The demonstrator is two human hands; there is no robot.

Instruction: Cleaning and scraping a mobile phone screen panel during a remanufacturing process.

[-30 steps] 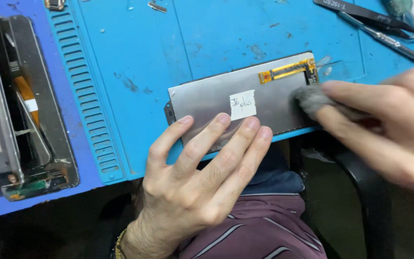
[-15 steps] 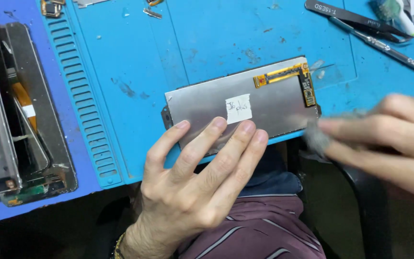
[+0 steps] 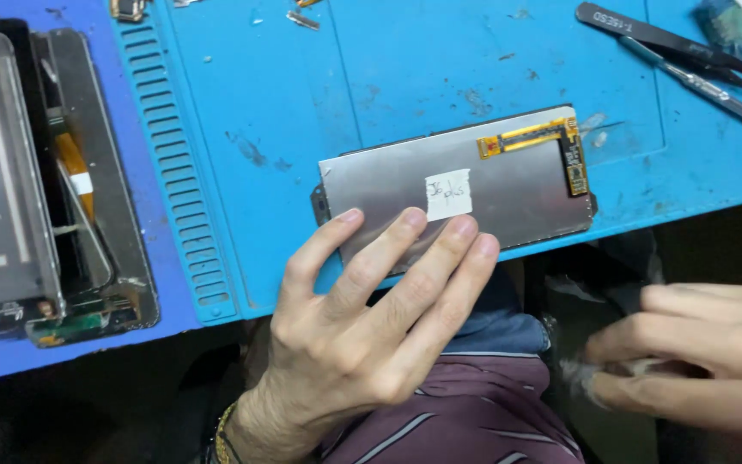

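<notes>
The left hand is lying flat with its fingers spread, four fingertips pressing on the near long edge of a grey screen panel that is resting face down on the blue mat covering the bench. The panel's near edge is sitting right at the mat's front edge, slightly overhanging it by the fingertips. A white paper label is sticking to the panel's middle, and an orange flex cable is running along its far right corner. The right hand is hanging off the bench, below the front edge and well apart from the panel, its fingers pressed together and pinching a small grey wad, blurred. Open mat is lying beyond the panel's far edge. Black tweezers are lying at the far right; an opened device frame is sitting at the left.
</notes>
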